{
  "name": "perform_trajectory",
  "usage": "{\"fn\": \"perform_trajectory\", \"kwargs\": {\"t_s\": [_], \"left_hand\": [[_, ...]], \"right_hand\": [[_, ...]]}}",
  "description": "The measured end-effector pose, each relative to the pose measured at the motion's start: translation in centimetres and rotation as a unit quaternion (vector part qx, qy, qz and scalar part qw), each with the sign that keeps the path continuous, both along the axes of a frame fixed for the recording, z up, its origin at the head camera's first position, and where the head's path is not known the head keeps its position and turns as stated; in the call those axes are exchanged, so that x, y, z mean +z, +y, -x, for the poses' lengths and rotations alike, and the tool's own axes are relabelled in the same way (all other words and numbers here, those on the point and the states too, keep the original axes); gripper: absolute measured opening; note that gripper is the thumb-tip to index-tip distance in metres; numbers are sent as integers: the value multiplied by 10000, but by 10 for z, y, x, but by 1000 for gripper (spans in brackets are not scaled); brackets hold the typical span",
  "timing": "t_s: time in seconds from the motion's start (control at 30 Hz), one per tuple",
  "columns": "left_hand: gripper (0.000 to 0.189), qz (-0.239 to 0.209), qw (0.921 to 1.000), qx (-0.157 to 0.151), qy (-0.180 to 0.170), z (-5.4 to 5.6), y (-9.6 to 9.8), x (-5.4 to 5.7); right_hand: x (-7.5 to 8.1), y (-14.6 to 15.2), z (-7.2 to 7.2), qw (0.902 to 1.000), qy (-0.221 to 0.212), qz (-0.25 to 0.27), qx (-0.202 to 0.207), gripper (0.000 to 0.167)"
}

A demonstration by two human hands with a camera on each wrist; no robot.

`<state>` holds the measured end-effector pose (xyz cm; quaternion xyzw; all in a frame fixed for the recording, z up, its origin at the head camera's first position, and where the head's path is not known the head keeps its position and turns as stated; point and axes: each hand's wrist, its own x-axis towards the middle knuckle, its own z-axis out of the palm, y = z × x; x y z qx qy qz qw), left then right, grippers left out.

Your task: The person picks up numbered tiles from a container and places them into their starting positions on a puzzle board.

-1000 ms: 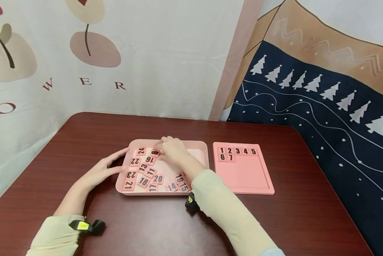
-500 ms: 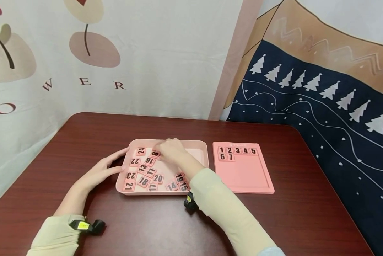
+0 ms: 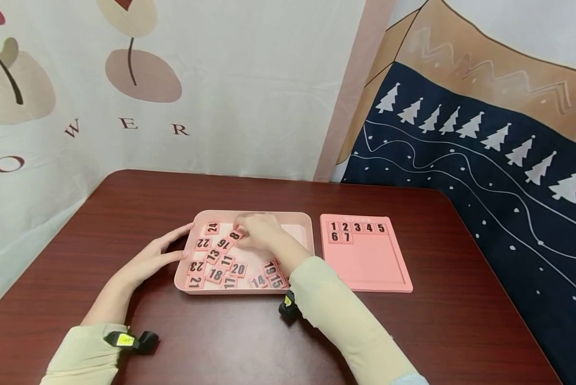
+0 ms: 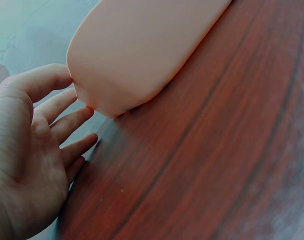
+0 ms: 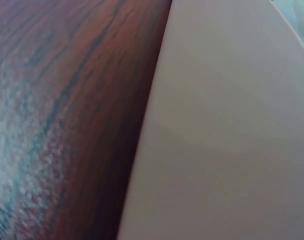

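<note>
While the spread left hand [image 3: 151, 258] touches a rectangular pale-pink tray [image 3: 297, 233], the right hand [image 3: 261, 232] (fingertips partly hidden) is at a pink-edged 8 tile [image 3: 235, 236], grip unclear.

A glossy red-brown wooden table [image 3: 211, 331] with rounded far corners catches soft glare [image 3: 242, 347] near six o'clock. From nine to twelve hangs a pale cloth [image 3: 259, 107], flowers [image 3: 144, 75] at ten, its pink border [image 3: 353, 91] at one. Toward two, navy fabric [image 3: 413, 152] shows white trees [image 3: 471, 127] beneath a tan peak [image 3: 485, 72].
</note>
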<state>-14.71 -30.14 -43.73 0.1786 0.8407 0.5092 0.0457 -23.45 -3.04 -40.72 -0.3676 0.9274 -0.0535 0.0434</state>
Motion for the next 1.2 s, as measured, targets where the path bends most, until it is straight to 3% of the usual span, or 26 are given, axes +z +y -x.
{"fn": "perform_trajectory", "kwargs": {"t_s": [0.23, 0.57, 0.9, 1.07, 1.2], "left_hand": [[62, 62, 10000, 37, -11, 0, 0, 0], [61, -11, 9999, -51, 136, 0, 1, 0], [61, -27, 9999, -45, 102, 0, 1, -1], [62, -33, 10000, -42, 81, 0, 1, -1], [62, -30, 9999, -53, 105, 0, 1, 0]], "right_hand": [[-1, 5, 1, 9995, -16, 273, -127, 38], [13, 20, -7, 9975, 245, 620, -239, 37], [25, 42, -23, 9923, 434, 1071, -445, 43], [32, 57, -34, 9876, 769, 1162, -722, 42], [37, 70, -42, 9814, 999, 1525, -606, 40]]}}
